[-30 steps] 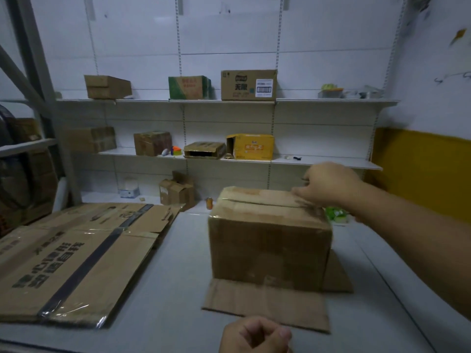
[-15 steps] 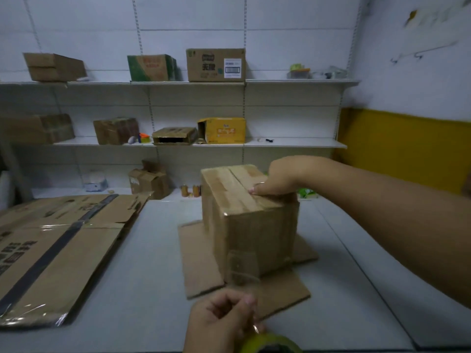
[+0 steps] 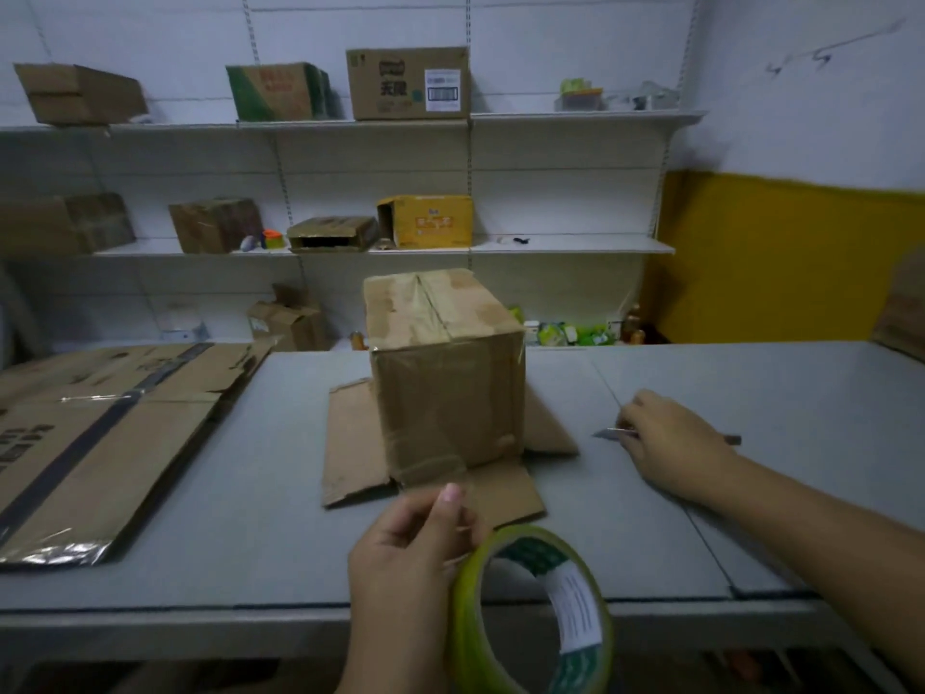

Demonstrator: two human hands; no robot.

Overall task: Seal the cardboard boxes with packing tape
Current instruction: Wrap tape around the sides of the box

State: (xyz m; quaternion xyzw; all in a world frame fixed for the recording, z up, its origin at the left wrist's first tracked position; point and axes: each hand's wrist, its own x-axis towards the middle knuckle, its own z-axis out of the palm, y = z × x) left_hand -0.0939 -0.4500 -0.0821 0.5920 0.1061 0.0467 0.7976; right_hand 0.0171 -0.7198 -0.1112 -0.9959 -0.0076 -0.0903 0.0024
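A brown cardboard box [image 3: 445, 373] stands on the grey table [image 3: 751, 393], its lower flaps spread flat around it. Clear tape runs over its closed top and down its near face. My left hand [image 3: 405, 568] grips a yellow-green roll of packing tape [image 3: 530, 613] near the table's front edge, and a strip of tape stretches from the roll to the box. My right hand [image 3: 670, 443] rests on the table right of the box, fingers curled round a box cutter [image 3: 613, 433] whose blade points left.
Flattened cardboard sheets [image 3: 100, 433] with dark tape lie on the table's left. Wall shelves [image 3: 570, 245] behind hold several boxes. A yellow wall panel [image 3: 791, 263] stands at the right. Small packets lie on the lowest shelf behind the box.
My right hand left the box top and came down onto the table at the right, onto the cutter. My left hand drew the roll back toward me, stretching tape down the box's near face.
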